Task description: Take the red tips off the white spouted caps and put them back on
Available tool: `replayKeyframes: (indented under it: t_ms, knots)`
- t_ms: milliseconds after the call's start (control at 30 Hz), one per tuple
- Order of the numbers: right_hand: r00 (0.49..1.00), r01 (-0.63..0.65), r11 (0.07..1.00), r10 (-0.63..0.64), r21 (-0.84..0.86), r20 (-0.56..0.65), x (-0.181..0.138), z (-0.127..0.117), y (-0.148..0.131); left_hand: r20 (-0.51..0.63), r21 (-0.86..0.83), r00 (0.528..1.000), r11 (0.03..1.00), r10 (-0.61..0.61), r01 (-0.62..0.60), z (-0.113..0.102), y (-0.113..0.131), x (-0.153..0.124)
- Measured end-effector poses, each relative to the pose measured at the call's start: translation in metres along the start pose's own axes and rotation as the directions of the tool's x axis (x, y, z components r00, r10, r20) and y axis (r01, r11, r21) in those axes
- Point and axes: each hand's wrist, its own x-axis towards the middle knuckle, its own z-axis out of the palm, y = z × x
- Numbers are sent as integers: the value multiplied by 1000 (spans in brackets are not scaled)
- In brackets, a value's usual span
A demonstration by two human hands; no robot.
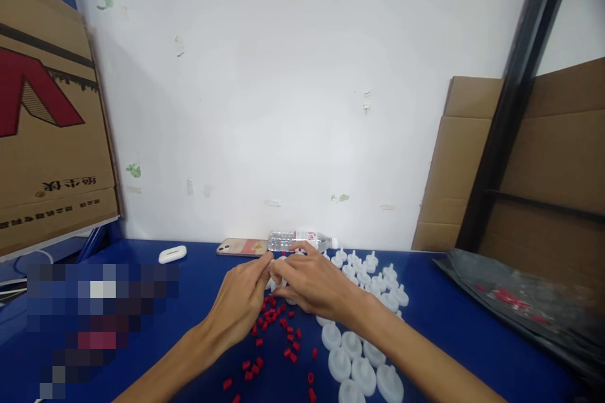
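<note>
My left hand (pixel 243 289) and my right hand (pixel 314 277) meet at the fingertips over the middle of the table. Both are closed in a pinch, and whatever sits between the fingers is hidden. A bit of translucent white plastic (pixel 278 282) shows between the hands; I cannot tell whether it is held or lying behind them. Small red tubular caps (pixel 271 315) are scattered below my hands. Round white plastic lids with a narrow spout (pixel 351 345) stand in a cluster beneath and beyond my right forearm, their spouts pointing up.
Along the wall lie a phone (pixel 241 247) and a clear water bottle (pixel 302 240). A white earbud case (pixel 172 254) is on the blue table (pixel 189 289). To the right lies a dark plastic bag (pixel 515 302) with red pieces. Cardboard boxes (pixel 51 157) stand at the sides.
</note>
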Motion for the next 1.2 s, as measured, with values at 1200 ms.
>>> replayKeyframes:
  t_ms: [1200]
  knots:
    - [953,141,908,-232,-396,-193,0,7,8,283,-807,900,424,-331,410,21,15,2]
